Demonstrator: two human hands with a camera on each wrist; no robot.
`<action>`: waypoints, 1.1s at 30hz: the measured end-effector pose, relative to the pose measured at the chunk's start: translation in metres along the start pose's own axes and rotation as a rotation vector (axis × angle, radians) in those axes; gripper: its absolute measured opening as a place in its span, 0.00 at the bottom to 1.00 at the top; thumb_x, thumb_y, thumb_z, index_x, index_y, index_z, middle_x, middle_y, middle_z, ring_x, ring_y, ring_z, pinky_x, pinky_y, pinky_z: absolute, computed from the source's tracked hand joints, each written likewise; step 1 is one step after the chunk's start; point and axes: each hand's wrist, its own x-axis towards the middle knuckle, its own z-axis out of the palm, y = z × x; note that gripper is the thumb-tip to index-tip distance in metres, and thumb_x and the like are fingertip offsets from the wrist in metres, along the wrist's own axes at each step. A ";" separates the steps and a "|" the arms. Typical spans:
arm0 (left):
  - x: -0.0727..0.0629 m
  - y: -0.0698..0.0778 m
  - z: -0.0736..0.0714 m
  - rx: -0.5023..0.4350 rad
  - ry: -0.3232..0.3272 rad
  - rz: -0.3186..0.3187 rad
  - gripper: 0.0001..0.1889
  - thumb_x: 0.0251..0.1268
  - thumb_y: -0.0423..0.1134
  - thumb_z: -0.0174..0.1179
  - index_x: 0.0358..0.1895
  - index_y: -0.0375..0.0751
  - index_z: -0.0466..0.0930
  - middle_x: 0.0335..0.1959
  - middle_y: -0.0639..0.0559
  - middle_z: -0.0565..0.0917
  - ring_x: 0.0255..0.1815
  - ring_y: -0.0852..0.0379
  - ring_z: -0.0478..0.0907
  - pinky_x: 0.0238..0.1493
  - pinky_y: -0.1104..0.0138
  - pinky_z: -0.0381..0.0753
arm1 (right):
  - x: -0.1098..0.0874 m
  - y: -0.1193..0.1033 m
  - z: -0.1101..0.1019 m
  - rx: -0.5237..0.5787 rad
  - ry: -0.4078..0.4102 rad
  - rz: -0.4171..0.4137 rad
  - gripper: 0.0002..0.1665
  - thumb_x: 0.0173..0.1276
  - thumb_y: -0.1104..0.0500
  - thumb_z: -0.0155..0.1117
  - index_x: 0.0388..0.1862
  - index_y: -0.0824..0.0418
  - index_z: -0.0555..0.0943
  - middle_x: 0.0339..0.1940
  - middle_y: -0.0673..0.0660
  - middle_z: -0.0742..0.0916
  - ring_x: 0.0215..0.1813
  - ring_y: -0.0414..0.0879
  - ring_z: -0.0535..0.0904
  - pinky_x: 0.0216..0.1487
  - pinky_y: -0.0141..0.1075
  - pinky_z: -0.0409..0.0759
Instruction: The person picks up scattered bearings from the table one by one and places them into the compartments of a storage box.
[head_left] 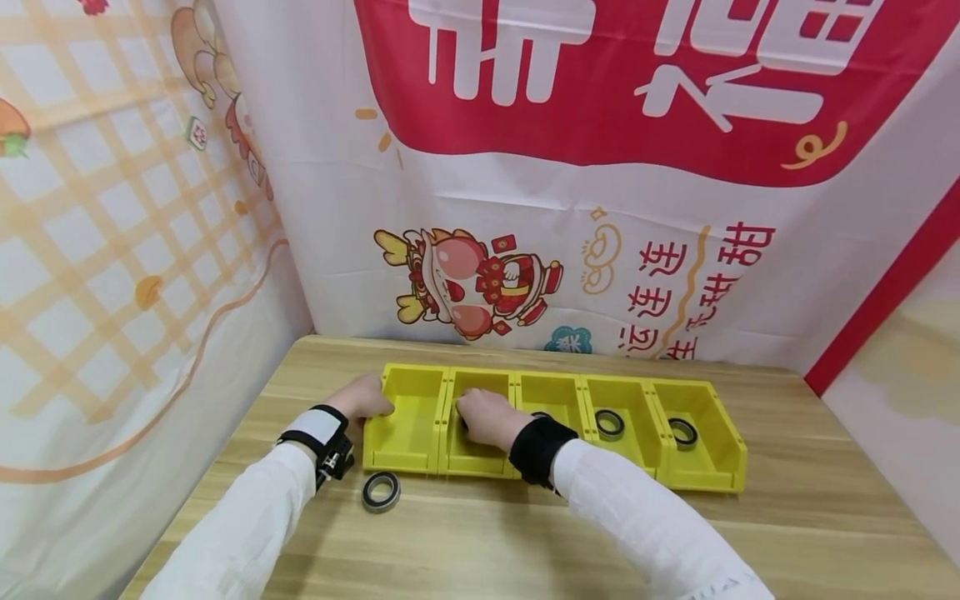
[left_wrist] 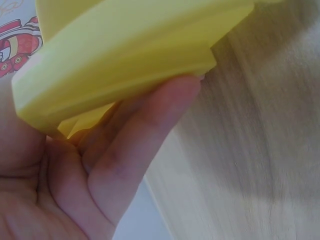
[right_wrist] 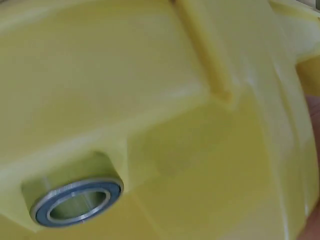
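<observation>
A row of several joined yellow bins (head_left: 401, 463) stands on the wooden table. My left hand (head_left: 365, 397) grips the outer side wall of the leftmost bin; the left wrist view shows its fingers curled under the yellow edge (left_wrist: 135, 85). My right hand (head_left: 489, 417) is down inside the second bin, fingers curled on a dark bearing (head_left: 463, 423) that is mostly hidden. One ball bearing (head_left: 367, 495) lies on the table before the leftmost bin. In the right wrist view, a bearing (right_wrist: 43, 212) lies in a bin, with part of the hand behind the wall.
The fourth bin holds a bearing (head_left: 600, 423), and so does the fifth, where another bearing (head_left: 693, 437) lies. A dark arc of a bearing (head_left: 540, 414) shows in the third bin behind the right wrist. A printed cloth (head_left: 337, 275) hangs behind the table (head_left: 465, 550).
</observation>
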 end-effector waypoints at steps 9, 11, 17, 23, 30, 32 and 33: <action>0.003 -0.001 -0.001 -0.012 -0.007 -0.025 0.13 0.56 0.30 0.57 0.43 0.27 0.71 0.35 0.40 0.77 0.32 0.49 0.78 0.27 0.61 0.81 | -0.016 -0.010 -0.045 0.033 0.196 0.055 0.32 0.66 0.49 0.64 0.65 0.60 0.71 0.62 0.63 0.76 0.59 0.56 0.76 0.50 0.44 0.81; 0.002 -0.001 -0.001 -0.013 -0.007 -0.026 0.12 0.55 0.30 0.57 0.43 0.28 0.71 0.34 0.40 0.77 0.31 0.49 0.78 0.27 0.62 0.81 | -0.024 -0.019 -0.052 0.017 0.250 -0.009 0.37 0.67 0.48 0.63 0.72 0.55 0.64 0.71 0.63 0.68 0.67 0.59 0.68 0.59 0.49 0.75; -0.001 0.001 0.001 -0.003 -0.002 -0.012 0.07 0.55 0.28 0.56 0.37 0.29 0.73 0.30 0.42 0.78 0.25 0.52 0.77 0.24 0.64 0.80 | -0.054 -0.061 -0.042 -0.059 0.291 -0.221 0.46 0.67 0.36 0.56 0.78 0.40 0.47 0.79 0.57 0.40 0.77 0.63 0.39 0.67 0.64 0.53; -0.001 0.001 0.003 -0.086 -0.013 0.009 0.10 0.56 0.26 0.55 0.41 0.27 0.73 0.32 0.41 0.79 0.30 0.48 0.81 0.29 0.60 0.84 | -0.078 -0.094 -0.004 -0.099 0.135 -0.395 0.47 0.66 0.28 0.46 0.77 0.31 0.36 0.77 0.52 0.29 0.75 0.60 0.21 0.65 0.70 0.46; -0.001 0.001 0.001 -0.032 -0.002 0.031 0.13 0.54 0.27 0.55 0.43 0.26 0.71 0.32 0.41 0.78 0.31 0.46 0.81 0.26 0.61 0.81 | -0.081 -0.109 0.028 -0.078 -0.051 -0.501 0.42 0.69 0.29 0.37 0.76 0.30 0.35 0.78 0.48 0.32 0.77 0.57 0.28 0.71 0.59 0.51; -0.002 0.001 0.000 -0.027 -0.002 0.030 0.14 0.54 0.27 0.55 0.44 0.26 0.71 0.33 0.41 0.77 0.31 0.47 0.80 0.25 0.61 0.81 | -0.079 -0.113 0.033 -0.107 -0.089 -0.498 0.41 0.69 0.29 0.35 0.76 0.30 0.34 0.79 0.48 0.35 0.78 0.56 0.31 0.71 0.55 0.54; -0.002 0.001 -0.001 -0.025 -0.001 0.021 0.13 0.54 0.28 0.55 0.44 0.27 0.71 0.33 0.41 0.77 0.31 0.47 0.80 0.25 0.62 0.80 | -0.078 -0.114 0.034 -0.123 -0.100 -0.492 0.41 0.69 0.28 0.34 0.76 0.30 0.35 0.79 0.49 0.36 0.78 0.56 0.32 0.71 0.54 0.55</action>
